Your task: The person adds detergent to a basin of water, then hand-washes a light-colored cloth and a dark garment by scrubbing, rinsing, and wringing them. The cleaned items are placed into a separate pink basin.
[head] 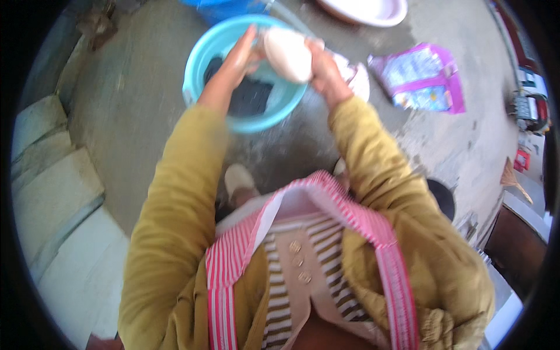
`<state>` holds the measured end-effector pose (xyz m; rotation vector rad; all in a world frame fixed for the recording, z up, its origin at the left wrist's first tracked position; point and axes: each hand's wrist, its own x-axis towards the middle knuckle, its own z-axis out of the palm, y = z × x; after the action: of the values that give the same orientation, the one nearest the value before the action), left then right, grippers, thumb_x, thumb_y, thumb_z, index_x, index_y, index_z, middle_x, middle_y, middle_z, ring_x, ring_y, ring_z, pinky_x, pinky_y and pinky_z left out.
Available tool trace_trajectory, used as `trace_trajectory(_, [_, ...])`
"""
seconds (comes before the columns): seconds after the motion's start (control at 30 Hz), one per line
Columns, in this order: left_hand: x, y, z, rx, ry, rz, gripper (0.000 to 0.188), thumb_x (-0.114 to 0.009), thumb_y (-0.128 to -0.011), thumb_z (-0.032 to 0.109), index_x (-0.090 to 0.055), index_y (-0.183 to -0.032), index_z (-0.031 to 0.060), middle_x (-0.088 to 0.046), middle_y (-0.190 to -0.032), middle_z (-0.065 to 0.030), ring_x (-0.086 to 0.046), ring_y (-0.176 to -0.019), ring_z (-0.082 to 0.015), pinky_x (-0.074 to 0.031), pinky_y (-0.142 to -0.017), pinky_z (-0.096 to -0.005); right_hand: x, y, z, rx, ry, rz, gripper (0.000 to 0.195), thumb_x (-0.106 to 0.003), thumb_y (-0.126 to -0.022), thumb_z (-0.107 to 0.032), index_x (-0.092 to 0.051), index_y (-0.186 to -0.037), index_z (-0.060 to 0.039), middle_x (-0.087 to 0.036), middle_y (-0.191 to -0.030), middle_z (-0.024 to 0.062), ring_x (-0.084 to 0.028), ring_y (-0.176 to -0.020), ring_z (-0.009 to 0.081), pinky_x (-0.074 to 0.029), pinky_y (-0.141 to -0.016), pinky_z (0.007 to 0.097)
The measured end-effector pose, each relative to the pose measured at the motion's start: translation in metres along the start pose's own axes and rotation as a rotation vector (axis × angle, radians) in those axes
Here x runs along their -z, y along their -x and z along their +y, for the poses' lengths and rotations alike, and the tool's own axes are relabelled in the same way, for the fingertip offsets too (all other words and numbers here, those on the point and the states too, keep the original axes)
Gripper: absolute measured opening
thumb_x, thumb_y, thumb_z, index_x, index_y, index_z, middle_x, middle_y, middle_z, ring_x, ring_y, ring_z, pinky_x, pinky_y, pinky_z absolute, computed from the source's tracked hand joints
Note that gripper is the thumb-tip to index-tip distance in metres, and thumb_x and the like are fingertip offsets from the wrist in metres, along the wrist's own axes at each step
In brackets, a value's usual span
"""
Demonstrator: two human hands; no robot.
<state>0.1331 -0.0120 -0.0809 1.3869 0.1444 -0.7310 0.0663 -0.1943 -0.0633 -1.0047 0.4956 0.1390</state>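
Note:
A turquoise plastic basin (191, 72) stands on the concrete floor in front of me, with dark cloth (251, 98) lying in it. Over its right side my right hand (326, 70) grips a smooth, pale oval object (288, 54); its exact kind cannot be told. My left hand (239, 59) is raised at the object's left, fingers apart and blurred; whether its fingertips touch the object is unclear. Whitish and pink cloth (361, 81) shows beyond my right wrist, beside the basin.
A purple plastic packet (418, 78) lies on the floor at the right. A pale pink basin (372, 11) and a blue container (227, 9) stand at the far side. Pale stone steps (57, 188) run along the left. A small broom (512, 177) lies at the far right.

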Motion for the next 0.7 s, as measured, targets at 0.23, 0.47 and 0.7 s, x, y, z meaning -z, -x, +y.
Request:
trace_trajectory(0.23, [0.051, -0.010, -0.030, -0.248, -1.012, 0.157, 0.041, -0.065, -0.083, 0.039, -0.063, -0.095, -0.0005, -0.067, -0.088, -0.0156, -0.063, -0.084, -0.0266, -0.047, -0.077, -0.0352, 0.016, -0.006, -0.097, 0.135, -0.208, 0.190, 0.046, -0.041, -0.098, -0.032, -0.043, -0.129, 0.0023, -0.056, -0.122, 0.0179, -0.059, -0.108, 0.0286, -0.050, -0.091, 0.0436])
trace_trajectory(0.47, [0.011, 0.031, -0.051, 0.132, -1.727, -0.336, 0.085, -0.069, -0.071, 0.057, -0.043, -0.138, 0.0129, -0.032, -0.144, -0.0214, -0.018, -0.137, -0.0447, -0.007, -0.108, -0.0646, 0.044, -0.004, -0.161, 0.459, -0.128, 0.188, 0.064, -0.045, -0.096, -0.040, -0.016, -0.143, -0.0061, -0.027, -0.142, 0.0196, -0.046, -0.119, 0.0372, -0.049, -0.089, 0.0566])
trace_trajectory(0.7, [0.008, 0.019, -0.077, -0.108, -1.697, -0.154, 0.028, -0.067, -0.075, 0.024, -0.064, -0.097, 0.0071, -0.062, -0.105, -0.0162, -0.054, -0.110, -0.0383, -0.023, -0.106, -0.0629, 0.033, -0.003, -0.047, 0.024, -0.076, 0.195, 0.017, -0.049, -0.091, -0.011, -0.054, -0.106, -0.0041, -0.061, -0.089, 0.0088, -0.060, -0.076, 0.0174, -0.052, -0.063, 0.0274])
